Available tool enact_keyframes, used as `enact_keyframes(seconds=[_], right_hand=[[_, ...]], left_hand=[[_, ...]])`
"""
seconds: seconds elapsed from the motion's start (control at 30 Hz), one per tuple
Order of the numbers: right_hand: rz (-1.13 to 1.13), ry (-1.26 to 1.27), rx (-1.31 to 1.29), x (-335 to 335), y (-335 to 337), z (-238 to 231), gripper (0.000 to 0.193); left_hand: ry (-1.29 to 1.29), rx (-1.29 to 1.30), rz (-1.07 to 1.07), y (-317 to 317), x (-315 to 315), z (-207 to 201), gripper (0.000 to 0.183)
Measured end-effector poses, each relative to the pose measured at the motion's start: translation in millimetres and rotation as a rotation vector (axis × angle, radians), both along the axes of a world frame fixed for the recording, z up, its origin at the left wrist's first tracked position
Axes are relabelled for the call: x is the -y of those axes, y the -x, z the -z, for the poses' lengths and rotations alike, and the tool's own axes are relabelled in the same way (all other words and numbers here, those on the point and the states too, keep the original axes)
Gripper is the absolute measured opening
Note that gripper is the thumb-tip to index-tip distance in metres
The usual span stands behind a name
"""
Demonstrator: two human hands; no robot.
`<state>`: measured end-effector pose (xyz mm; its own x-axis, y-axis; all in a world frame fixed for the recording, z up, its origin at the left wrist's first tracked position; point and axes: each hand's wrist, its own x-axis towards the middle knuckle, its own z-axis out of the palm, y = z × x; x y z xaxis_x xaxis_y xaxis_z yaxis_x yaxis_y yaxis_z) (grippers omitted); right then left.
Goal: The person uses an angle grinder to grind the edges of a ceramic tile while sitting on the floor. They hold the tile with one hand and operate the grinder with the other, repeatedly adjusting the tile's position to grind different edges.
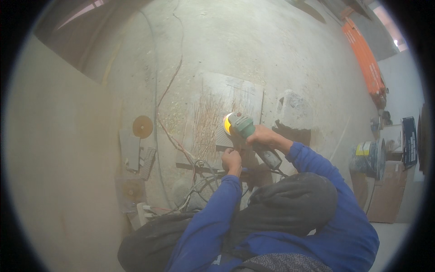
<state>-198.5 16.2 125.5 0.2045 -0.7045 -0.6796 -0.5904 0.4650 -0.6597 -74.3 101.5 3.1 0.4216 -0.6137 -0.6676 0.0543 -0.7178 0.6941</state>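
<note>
My right hand (pixel 265 137) is wrapped round the body of a green and dark angle grinder (pixel 244 125). Its disc shows a bright yellow-orange face, close over a small grey ribbed tile piece (pixel 221 137). My left hand (pixel 231 160) is closed at the near edge of that tile piece, its fingers pressed together; their tips are partly hidden. Beneath lies a pale board (pixel 244 93), its surface heavily scored with brownish cut marks. Whether the disc touches the tile cannot be made out in the haze.
Cables (pixel 199 174) loop beside my left forearm and run across the dusty floor. At left lie a round brown disc (pixel 142 127) and tile offcuts (pixel 130 150). A bucket (pixel 369 158) stands at right, below a long orange tool (pixel 364 59).
</note>
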Motion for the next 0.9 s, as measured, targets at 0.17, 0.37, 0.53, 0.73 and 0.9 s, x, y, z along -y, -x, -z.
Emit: enact_keyframes(seconds=[0.17, 0.37, 0.53, 0.73, 0.9], right_hand=[[-0.003, 0.006, -0.015, -3.0, -2.3, -4.2, 0.039], [0.020, 0.008, 0.018, -3.6, -2.4, -1.9, 0.036], [-0.001, 0.048, 0.001, -4.0, -2.2, 2.5, 0.034], [0.009, 0.043, 0.001, -2.3, -2.1, 4.3, 0.035], [0.025, 0.023, 0.007, -3.2, -6.4, -3.3, 0.035]], left_hand=[[0.063, 0.016, 0.011, 2.5, -1.7, 10.7, 0.020], [0.029, -0.020, -0.002, 3.8, -0.7, 19.8, 0.021], [0.071, -0.012, -0.015, 4.3, -2.1, 22.3, 0.017], [0.081, -0.072, -0.027, 2.4, -0.8, 20.0, 0.017], [0.039, -0.062, -0.022, 0.5, -0.7, 2.9, 0.018]])
